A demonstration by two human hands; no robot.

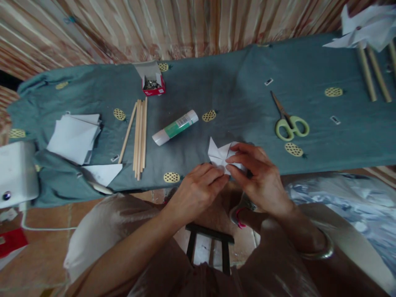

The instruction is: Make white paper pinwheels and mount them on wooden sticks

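A small white paper pinwheel (220,154), partly folded with pointed blades, is held between both hands at the table's front edge. My left hand (201,185) is closed on its lower left side, thumb and fingers pressed together. From the right, my right hand (256,169) pinches its middle and right part, hiding some of the blades. Beyond the hands lies a glue stick (175,127) with a green band, its cap on. A pair of scissors (289,119) with light green handles rests to the right.
Wooden sticks (140,140) lie left of the glue stick, behind them an open red box (153,86) of small metal pieces. A stack of white paper (76,136) and a loose paper piece (105,174) are farther left, near a white device (17,175). Finished-looking pinwheels (368,29) lie far right.
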